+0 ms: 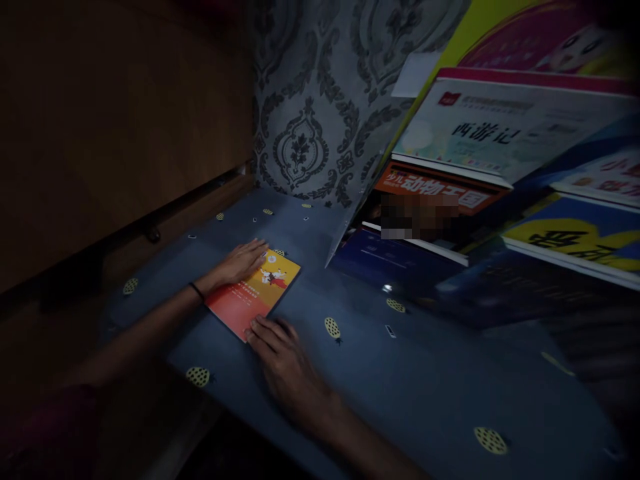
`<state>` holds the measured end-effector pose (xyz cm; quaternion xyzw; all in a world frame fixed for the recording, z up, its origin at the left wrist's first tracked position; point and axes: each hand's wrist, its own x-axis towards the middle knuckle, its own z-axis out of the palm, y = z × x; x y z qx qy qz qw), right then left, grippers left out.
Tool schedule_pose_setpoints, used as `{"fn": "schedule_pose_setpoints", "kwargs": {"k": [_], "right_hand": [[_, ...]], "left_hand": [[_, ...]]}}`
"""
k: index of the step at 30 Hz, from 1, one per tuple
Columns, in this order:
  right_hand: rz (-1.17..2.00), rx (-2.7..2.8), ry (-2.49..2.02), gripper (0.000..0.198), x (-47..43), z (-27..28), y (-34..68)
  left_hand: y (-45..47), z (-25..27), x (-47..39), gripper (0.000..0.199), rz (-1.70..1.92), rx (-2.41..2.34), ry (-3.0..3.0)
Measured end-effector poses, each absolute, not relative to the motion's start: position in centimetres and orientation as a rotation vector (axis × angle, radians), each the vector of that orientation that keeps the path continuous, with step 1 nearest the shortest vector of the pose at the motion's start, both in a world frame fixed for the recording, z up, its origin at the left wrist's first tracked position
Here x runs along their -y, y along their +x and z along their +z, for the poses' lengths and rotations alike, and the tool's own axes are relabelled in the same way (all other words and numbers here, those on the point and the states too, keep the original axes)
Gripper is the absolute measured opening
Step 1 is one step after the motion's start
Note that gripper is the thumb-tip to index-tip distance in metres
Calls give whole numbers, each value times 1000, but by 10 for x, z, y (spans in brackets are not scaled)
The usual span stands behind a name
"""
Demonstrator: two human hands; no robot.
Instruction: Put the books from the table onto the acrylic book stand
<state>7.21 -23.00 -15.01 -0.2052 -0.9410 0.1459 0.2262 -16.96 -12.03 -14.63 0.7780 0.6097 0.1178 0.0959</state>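
Your left hand [243,261] lies flat and open on the upper left corner of a thin booklet [255,292], fingers stretched over its far edge. Your right hand [280,353] is also open, with the fingertips touching the booklet's near corner. The two hands are apart, one at each end of it, and neither one is closed around it. A dark band [197,291] sits on your left wrist.

The booklet lies flat on the desk [425,387], which is covered by a blue cloth with small yellow dotted ovals. It is near the left edge of the desk; beyond this edge there is a dark gap and a brown wooden wall [110,133]. To the right of the booklet the cloth is open until a leaning stack of books [480,200], well apart from your hands. Behind the desk stands patterned grey wallpaper [320,100].

The booklet's cover is orange and yellow with a small figure; its writing is too small to read. One white book [500,130] in the stack shows "西游记". An orange book [440,187] under it has large white Chinese letters, partly blurred.
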Motion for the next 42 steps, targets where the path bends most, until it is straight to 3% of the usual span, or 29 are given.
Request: {"fn": "schedule_pose_setpoints", "kwargs": {"k": [5,17,28,42], "right_hand": [[539,2483,-679,33,219,-145,65],[493,2431,-1169,62,125,-159,40],[613,2555,-1248,108,175,-150,39],[705,2572,-1126,118,190,-154,45]], "left_hand": [[-169,-151,109,62,394,-1804,2303],[-175,-149,112,58,487,-1798,2288],[-174,-148,113,37,649,-1932,2233],[-197,-118,130,36,724,-2031,1531]]}}
